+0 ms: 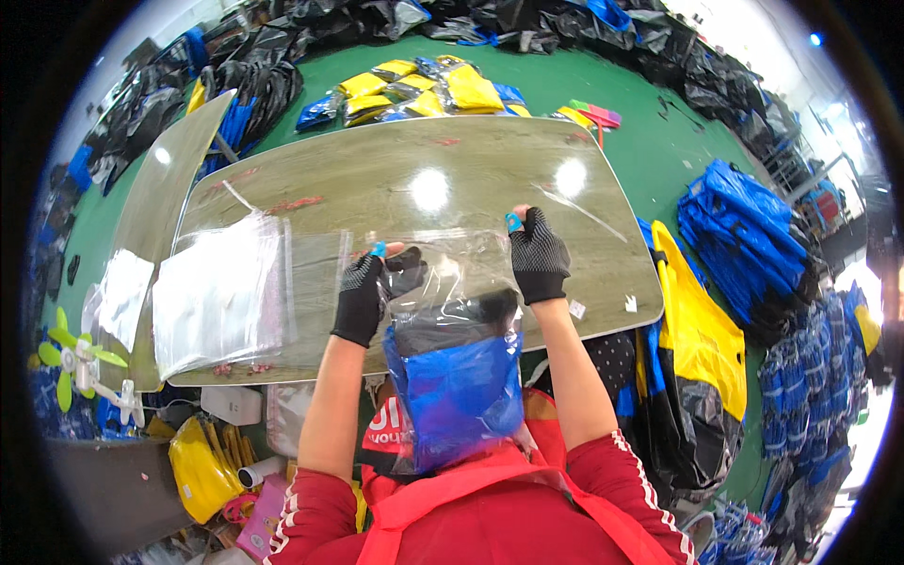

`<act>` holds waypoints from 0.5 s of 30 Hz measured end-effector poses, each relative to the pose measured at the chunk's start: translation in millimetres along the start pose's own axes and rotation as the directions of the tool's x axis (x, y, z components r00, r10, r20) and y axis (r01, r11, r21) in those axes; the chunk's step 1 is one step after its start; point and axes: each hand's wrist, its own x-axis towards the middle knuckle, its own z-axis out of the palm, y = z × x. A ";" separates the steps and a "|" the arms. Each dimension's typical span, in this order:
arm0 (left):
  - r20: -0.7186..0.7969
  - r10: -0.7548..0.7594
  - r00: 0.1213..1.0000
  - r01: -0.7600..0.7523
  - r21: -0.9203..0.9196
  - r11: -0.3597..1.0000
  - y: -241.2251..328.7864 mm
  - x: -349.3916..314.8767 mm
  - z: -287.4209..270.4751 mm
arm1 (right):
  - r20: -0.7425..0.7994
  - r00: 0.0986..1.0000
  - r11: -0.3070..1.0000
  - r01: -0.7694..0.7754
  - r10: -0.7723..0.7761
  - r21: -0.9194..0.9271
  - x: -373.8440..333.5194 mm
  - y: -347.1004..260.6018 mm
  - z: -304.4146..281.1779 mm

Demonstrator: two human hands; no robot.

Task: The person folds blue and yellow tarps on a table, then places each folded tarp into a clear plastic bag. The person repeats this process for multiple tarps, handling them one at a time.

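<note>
bag mouth held at the table's near edge

my left hand and right hand each pinch a top corner of the clear plastic bag — a blue folded item sits inside, hanging over the table edge. stack of clear bags lies left — the far tabletop is open.

Both forearms reach forward from red sleeves, side by side. The left hand and right hand, in dark fingerless gloves, are closed in a pinch, thumbs taped blue.
</note>
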 end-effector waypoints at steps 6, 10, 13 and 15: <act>0.059 0.073 0.996 -0.084 0.227 0.970 21.4 -3.9 9.5 | 0.355 0.682 0.740 0.671 -0.639 0.044 18.6 -73.6 11.1; 0.123 0.211 0.970 -0.231 0.740 0.631 37.9 -14.7 13.0 | 0.485 0.536 0.665 0.735 -0.691 0.135 37.0 -81.2 20.6; 0.247 0.151 0.957 -0.259 0.495 0.829 43.9 -18.3 12.8 | 0.530 0.566 0.642 0.765 -0.631 -0.052 61.2 -79.6 8.1; 0.147 0.065 0.987 -0.112 0.334 0.936 46.0 -16.9 13.2 | 0.505 0.771 0.823 0.537 -0.389 -0.186 94.0 -67.7 -8.8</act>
